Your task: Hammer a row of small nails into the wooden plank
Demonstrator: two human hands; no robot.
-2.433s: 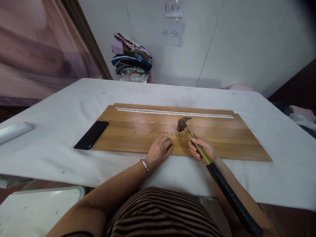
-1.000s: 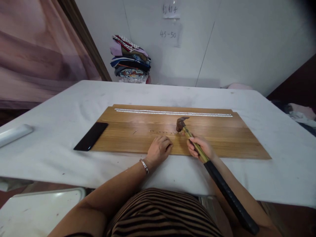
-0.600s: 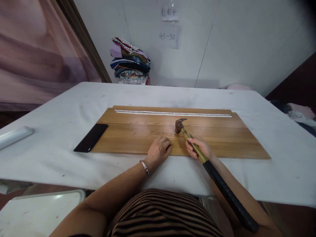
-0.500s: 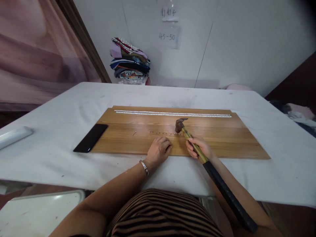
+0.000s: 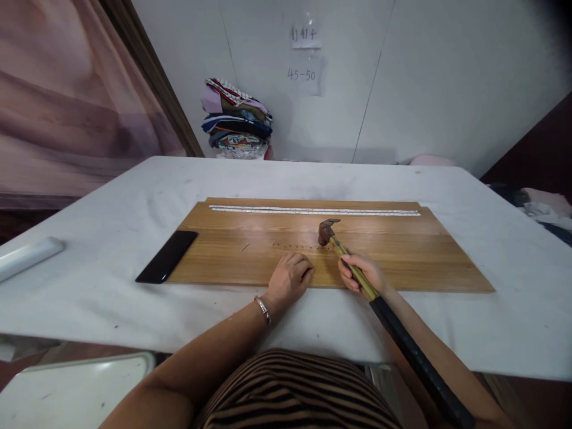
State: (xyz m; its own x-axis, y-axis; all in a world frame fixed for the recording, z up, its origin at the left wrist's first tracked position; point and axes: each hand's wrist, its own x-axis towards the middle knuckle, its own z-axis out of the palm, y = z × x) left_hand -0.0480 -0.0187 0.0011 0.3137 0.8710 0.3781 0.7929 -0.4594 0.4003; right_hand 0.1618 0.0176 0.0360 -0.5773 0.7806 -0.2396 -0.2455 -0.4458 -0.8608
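Note:
My right hand (image 5: 364, 273) is wrapped round the upper handle of a claw hammer (image 5: 393, 325), whose black grip runs back along my forearm. The rusty hammer head is low over the board, at the right end of a row of several small nails (image 5: 295, 246). My left hand (image 5: 291, 277), wearing a silver bracelet, rests on the front edge of the wooden board (image 5: 384, 256). Its fingers are curled in, left of the hammer, and nothing shows in them. Left of the row lies a single loose nail (image 5: 245, 246).
Two white measuring strips (image 5: 313, 211) run along the board's far side. A black phone-like slab (image 5: 167, 257) overlaps its left edge. On the white-covered table (image 5: 111, 220), a pale roll (image 5: 31, 257) lies at far left. Folded cloths (image 5: 236, 119) are stacked behind the table.
The whole scene sits slightly lower in the view. The hammer and both hands keep nearly the same place over the board.

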